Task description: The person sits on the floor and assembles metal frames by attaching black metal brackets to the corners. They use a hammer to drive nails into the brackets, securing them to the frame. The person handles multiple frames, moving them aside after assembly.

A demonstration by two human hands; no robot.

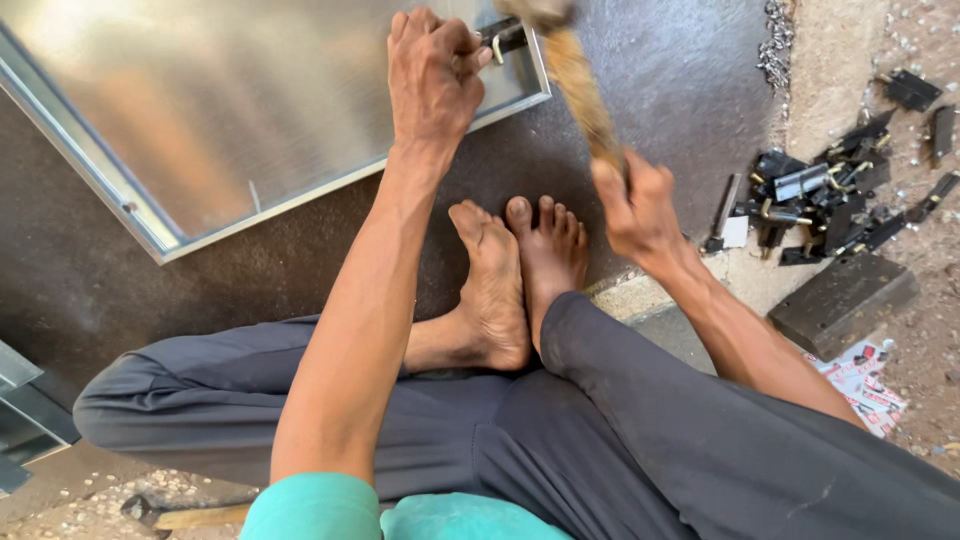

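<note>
I sit cross-legged on the floor, my bare feet point(515, 275) tucked together in front of me on a dark mat point(660, 70); I will place everything else from them. Just to the right of my feet and a little above, my right hand point(635, 205) is shut tight around the wooden handle of a hammer point(580, 85) — the handle slants up and away from me, and its blurred head sits at the top edge of the view. Straight beyond my feet, my left hand point(430, 75) reaches out to the far corner of a shiny metal panel point(230, 110), its grip narrow, fingers pinched on a small hooked metal piece point(497, 42) that rests against the panel's edge, just beside the hammer head. The panel itself lies flat on the mat, spreading left and away from my feet. Well to the right of my feet, off the mat on gritty ground, lies a heap of small dark metal fittings point(830, 200), with a dark flat block point(842, 300) just on the near side of it — a bit of printed paper peeking out beneath.
</note>
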